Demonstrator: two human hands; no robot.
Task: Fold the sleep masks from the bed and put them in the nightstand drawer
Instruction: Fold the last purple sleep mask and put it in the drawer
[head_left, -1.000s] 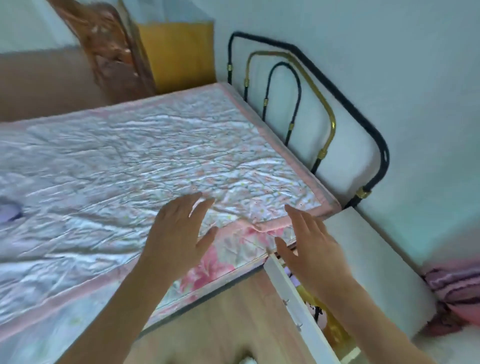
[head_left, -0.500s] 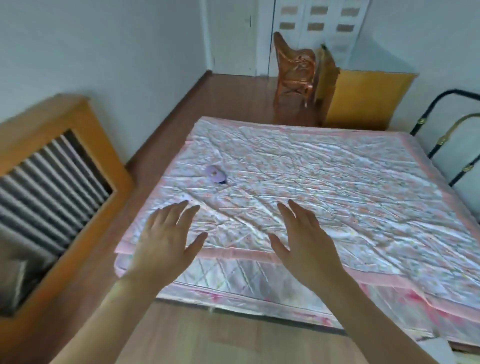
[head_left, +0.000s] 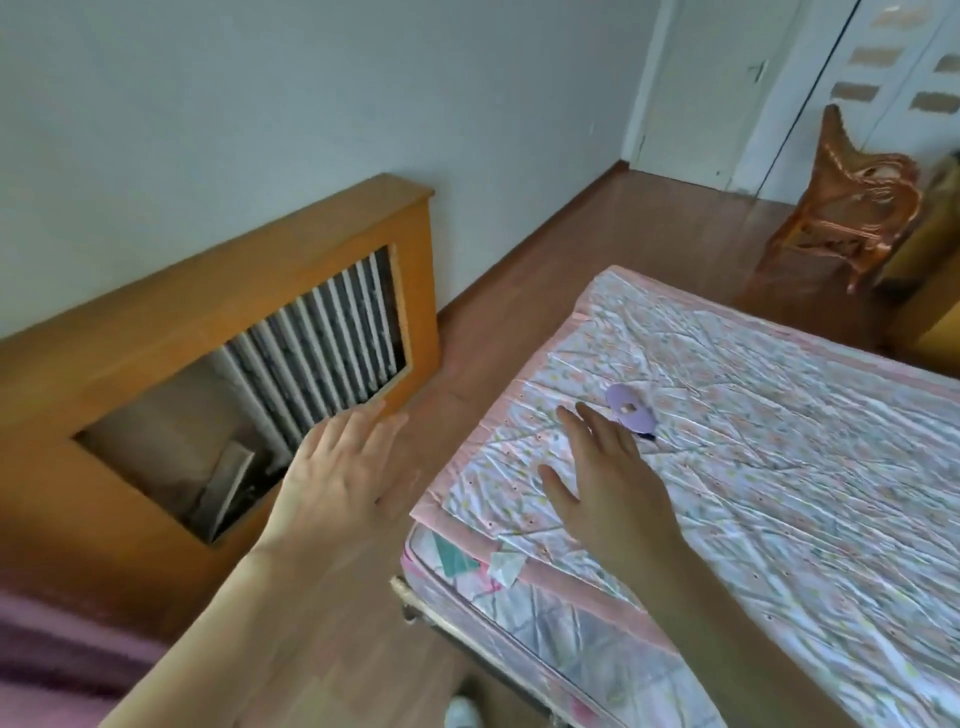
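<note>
A small lilac sleep mask (head_left: 629, 414) lies on the bed (head_left: 779, 457), on the pink-bordered floral quilt not far from the bed's near corner. My right hand (head_left: 605, 473) hovers over the quilt just in front of the mask, fingers spread, holding nothing; its fingertips are a short way from the mask. My left hand (head_left: 340, 478) is off the bed's side, above the wooden floor, flat with fingers apart and empty. The nightstand and its drawer are out of view.
A wooden radiator cover (head_left: 218, 374) with a slatted grille stands against the left wall. A narrow strip of wooden floor (head_left: 519, 270) runs between it and the bed. A wicker chair (head_left: 852, 202) and white doors (head_left: 701, 88) are at the far right.
My view has swung left from the headboard and nightstand to the bed's other end. The lilac mask is now close to my right hand. Both hands stay empty with fingers apart.
</note>
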